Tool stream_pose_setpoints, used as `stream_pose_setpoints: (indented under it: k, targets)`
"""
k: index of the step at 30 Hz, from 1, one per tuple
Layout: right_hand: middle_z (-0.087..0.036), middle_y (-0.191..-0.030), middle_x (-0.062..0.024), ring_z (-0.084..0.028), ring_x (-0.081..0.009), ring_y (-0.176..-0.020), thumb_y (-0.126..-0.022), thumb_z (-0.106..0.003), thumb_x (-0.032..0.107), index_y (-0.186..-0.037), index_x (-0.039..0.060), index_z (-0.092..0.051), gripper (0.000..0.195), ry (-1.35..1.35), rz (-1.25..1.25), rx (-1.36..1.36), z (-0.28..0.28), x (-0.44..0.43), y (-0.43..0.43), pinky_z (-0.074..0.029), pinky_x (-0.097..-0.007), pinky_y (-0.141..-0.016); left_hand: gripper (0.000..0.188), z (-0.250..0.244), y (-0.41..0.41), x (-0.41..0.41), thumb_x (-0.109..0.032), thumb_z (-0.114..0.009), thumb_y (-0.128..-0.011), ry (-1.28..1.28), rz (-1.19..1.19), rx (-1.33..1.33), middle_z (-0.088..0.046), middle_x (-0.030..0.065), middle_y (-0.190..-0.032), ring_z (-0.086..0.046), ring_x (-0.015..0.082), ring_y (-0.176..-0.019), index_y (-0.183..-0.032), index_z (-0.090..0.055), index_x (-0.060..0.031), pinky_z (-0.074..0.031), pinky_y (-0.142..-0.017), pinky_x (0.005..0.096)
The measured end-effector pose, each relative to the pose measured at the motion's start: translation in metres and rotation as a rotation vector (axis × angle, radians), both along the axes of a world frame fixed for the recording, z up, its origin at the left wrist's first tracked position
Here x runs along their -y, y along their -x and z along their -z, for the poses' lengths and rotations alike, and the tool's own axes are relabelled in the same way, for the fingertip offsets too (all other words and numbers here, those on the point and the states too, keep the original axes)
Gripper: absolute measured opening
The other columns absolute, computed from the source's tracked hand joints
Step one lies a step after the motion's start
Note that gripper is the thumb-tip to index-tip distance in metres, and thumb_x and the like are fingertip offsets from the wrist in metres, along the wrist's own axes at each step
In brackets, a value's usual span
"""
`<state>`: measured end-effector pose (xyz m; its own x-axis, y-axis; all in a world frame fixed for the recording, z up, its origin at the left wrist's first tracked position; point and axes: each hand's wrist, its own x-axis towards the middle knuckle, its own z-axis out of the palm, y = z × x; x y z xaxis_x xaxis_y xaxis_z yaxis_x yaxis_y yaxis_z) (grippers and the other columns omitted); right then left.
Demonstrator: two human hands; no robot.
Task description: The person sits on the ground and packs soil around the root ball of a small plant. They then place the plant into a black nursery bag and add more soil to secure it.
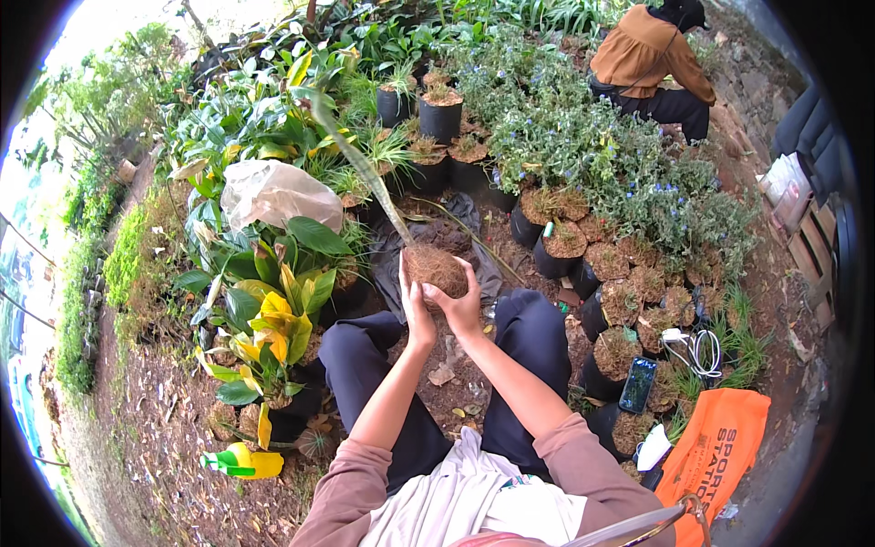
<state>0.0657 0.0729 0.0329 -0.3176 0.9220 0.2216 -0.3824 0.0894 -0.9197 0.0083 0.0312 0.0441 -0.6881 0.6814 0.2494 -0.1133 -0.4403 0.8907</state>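
Note:
Between my knees I hold a round ball of brown coconut fibre point(432, 270). A single long mottled leaf point(362, 167), like that of a snake plant, rises from it and leans to the upper left. My left hand point(415, 308) lies along the ball's left side, fingers pointing up. Against its right side curls my right hand point(461, 301), the thumb pressed on the near face. Beyond the ball, dark loose soil point(444, 232) rests on a black plastic sheet point(489, 263) spread on the ground. The ball's underside is hidden by my hands.
Black pots topped with fibre point(560, 249) crowd the right. There, a phone point(638, 385), a white cable point(701, 354) and an orange bag point(718, 437) lie. On the left are leafy plants point(273, 314), a clear plastic bag point(277, 195) and a yellow spray bottle point(249, 461). Another person point(646, 61) crouches far right.

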Motion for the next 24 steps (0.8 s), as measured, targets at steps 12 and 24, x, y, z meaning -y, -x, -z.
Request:
stream_pose_setpoints:
  k: [12,24]
  targets:
    - [-0.058,-0.105,-0.0111,-0.057,-0.0173,-0.096,-0.068,-0.078,0.011,-0.116,0.0008,-0.047,0.058,0.050,0.042,-0.048,-0.014,-0.004,-0.006,-0.046,-0.0304,-0.087,0.065,0.042,0.014,-0.016,-0.056,-0.046,-0.085,0.145,-0.070,0.489,-0.044,0.0066,-0.132,-0.042,0.0217,-0.121,-0.132,-0.039,-0.0115,-0.031,-0.101,0.0374]
    - [-0.052,-0.114,-0.0144,-0.054,-0.0221,-0.101,-0.073,-0.076,0.020,-0.123,-0.0004,-0.041,0.065,0.140,0.259,-0.066,-0.022,-0.025,-0.023,-0.045,-0.0335,-0.090,0.090,0.005,0.009,0.006,-0.072,-0.023,-0.084,0.592,0.713,0.192,-0.050,0.0141,-0.127,-0.049,0.0223,-0.115,-0.139,-0.026,-0.0016,-0.037,-0.095,0.0360]
